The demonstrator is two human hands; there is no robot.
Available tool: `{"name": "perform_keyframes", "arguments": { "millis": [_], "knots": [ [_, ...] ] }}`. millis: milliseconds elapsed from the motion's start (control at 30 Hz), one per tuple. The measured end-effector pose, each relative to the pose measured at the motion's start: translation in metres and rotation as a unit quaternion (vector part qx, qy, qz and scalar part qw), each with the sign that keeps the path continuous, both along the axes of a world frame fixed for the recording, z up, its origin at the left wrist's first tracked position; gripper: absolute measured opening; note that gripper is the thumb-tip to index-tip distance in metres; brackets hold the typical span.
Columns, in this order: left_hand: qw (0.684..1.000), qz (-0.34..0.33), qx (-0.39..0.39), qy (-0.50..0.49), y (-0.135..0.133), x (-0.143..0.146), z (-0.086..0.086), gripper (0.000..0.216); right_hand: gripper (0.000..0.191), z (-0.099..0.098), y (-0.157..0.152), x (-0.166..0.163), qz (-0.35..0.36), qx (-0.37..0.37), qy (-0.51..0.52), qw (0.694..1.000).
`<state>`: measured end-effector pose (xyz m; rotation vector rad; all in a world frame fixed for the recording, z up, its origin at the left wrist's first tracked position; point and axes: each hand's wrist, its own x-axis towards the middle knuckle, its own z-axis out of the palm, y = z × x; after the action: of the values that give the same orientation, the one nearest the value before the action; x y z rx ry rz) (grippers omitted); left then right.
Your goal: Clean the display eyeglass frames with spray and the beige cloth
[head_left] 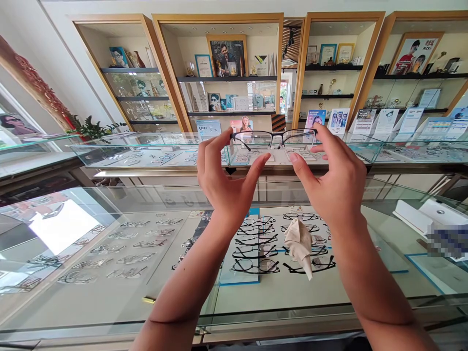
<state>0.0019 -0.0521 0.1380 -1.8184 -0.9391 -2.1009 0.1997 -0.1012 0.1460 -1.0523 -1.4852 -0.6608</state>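
In the head view, the left hand (227, 173) and the right hand (338, 170) grip 1 pair of glasses (277, 134) by its 2 ends, at the upper centre of the frame. Below, a crumpled cloth (298, 241) lies on the glass surface (109, 302).

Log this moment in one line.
left hand: holds half-rim eyeglasses, one end | right hand: other end | eyeglasses: raised above glass display case | beige cloth: on case top
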Motion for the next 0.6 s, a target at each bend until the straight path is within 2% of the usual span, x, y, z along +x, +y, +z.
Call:
{"name": "perform_keyframes", "arguments": {
  "millis": [300, 467, 600],
  "knots": [
    [1.000, -0.019, 0.013, 0.001, 0.004, -0.001, 0.002, 0.061, 0.053, 0.002, -0.005, -0.004, -0.004, 0.019, 0.005, 1.000],
    [0.999, -0.027, -0.018, 0.003, 0.011, -0.001, 0.001, 0.063, 0.056, 0.002, -0.006, -0.006, 0.000, 0.016, 0.004, 1.000],
    [1.000, -0.010, -0.021, 0.006, 0.018, -0.001, -0.001, 0.061, 0.058, 0.001, -0.005, -0.007, 0.009, 0.015, 0.004, 1.000]
  ]
}}
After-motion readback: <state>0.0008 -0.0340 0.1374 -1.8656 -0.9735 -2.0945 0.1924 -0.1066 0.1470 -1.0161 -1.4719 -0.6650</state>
